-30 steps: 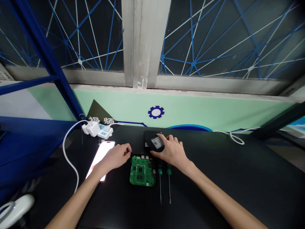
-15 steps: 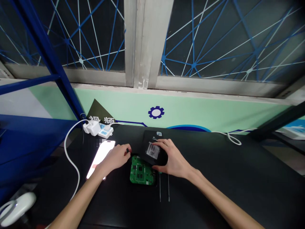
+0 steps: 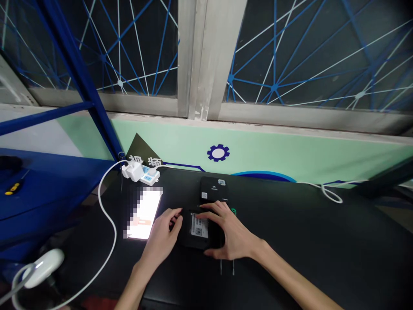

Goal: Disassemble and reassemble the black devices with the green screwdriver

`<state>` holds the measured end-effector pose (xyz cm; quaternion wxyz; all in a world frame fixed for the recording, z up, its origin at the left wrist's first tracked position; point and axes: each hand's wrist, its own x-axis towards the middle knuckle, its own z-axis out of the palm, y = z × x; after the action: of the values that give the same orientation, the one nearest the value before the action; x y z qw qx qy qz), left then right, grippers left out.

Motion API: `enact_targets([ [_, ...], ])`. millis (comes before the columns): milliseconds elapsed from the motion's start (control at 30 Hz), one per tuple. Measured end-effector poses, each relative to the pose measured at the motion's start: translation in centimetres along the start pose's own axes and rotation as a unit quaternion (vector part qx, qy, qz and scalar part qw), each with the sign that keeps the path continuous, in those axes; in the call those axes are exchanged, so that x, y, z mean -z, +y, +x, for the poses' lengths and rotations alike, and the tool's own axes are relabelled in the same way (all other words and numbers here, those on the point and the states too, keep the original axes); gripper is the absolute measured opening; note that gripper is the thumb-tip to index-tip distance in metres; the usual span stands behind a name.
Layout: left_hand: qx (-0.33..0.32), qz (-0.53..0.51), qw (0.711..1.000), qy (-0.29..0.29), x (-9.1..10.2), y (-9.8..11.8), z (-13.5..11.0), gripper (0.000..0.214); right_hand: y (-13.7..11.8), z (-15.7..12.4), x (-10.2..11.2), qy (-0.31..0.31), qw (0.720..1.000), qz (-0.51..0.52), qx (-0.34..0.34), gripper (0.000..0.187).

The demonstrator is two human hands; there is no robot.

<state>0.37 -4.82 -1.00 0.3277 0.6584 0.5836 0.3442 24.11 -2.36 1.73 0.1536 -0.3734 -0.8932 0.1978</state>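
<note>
A black box cover [image 3: 197,228] with a white label lies flat on the black table [image 3: 306,241], over the spot where the green circuit board lay; the board is hidden. My right hand [image 3: 230,234] spreads over the cover's right half, gripping its near and far edges. Curled fingers of my left hand [image 3: 164,232] pinch the cover's left edge. Behind the cover sits a second black box part [image 3: 213,189] with small stickers. Two screwdrivers [image 3: 227,269] poke out from under my right wrist.
A lit phone [image 3: 143,213] lies left of my left hand. A white power strip [image 3: 142,174] with a charger stands at the back left, its white cable [image 3: 108,224] looping to a white object [image 3: 43,262]. Blue shelving [image 3: 48,193] borders the left; another cable [image 3: 331,193] lies back right.
My right hand lifted the labelled black cover from the back of the table and brought it down over the green board. My left hand shifted to the cover's left edge. A second black part now shows behind.
</note>
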Motion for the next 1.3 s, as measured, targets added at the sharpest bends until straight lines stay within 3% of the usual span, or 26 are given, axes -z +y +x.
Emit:
enact_targets([
  [233,-0.007,-0.026,0.996,0.084,-2.0,-0.7,-1.9,0.037,-0.2,-0.1,-0.1,0.0,1.0,0.001,0.004,0.078],
  [567,-0.045,0.027,0.993,0.101,-2.6,-1.5,-2.5,0.035,0.3,-0.7,-0.7,-0.006,1.0,-0.008,-0.004,0.073],
  [867,-0.052,0.066,0.992,0.098,-2.9,-1.6,-2.7,0.041,1.0,-0.9,-1.0,0.003,1.0,0.0,0.017,0.075],
  [1100,-0.092,0.155,0.983,0.043,-2.0,-1.3,-2.8,0.048,1.0,-0.9,-0.8,0.007,0.999,-0.002,0.041,0.07],
  [1300,-0.129,0.216,0.967,0.047,-1.8,-1.0,-2.8,0.05,0.9,-0.9,-0.9,0.001,0.999,0.005,0.034,0.071],
])
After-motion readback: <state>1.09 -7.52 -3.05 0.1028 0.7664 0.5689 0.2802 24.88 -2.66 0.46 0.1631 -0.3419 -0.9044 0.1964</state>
